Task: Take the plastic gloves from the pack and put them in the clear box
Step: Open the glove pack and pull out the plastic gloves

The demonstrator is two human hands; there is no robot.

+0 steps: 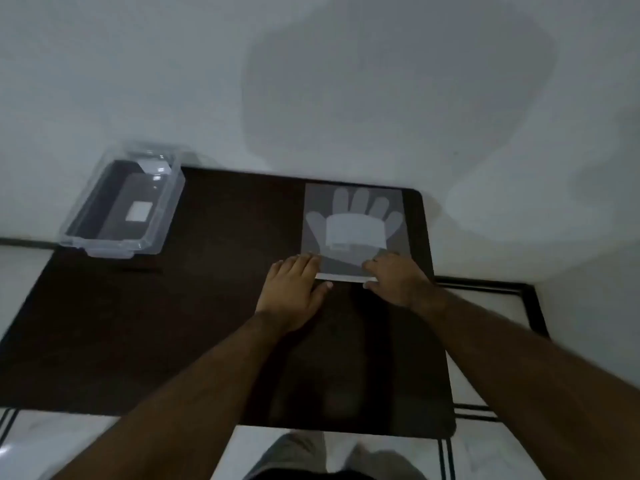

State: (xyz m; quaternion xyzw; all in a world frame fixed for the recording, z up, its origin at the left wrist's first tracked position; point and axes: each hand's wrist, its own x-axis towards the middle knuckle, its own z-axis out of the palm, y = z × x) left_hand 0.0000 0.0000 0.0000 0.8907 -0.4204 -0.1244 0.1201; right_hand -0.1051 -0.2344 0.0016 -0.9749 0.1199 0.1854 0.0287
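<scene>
A flat clear pack of plastic gloves (353, 216) lies on the dark table (207, 323) at its far right, with a pale hand shape and a white label showing through. My left hand (294, 289) rests on the pack's near left corner, fingers laid flat. My right hand (398, 278) presses on the near right corner, with its thumb at the pack's white bottom edge. The clear box (121, 209) stands open-topped at the table's far left corner, well away from both hands, and holds only a white sticker on its floor.
The table stands against a white wall (311, 81) at its far edge. White floor tiles with dark border lines (485, 285) show on the right and near side. My feet are visible below the table's near edge.
</scene>
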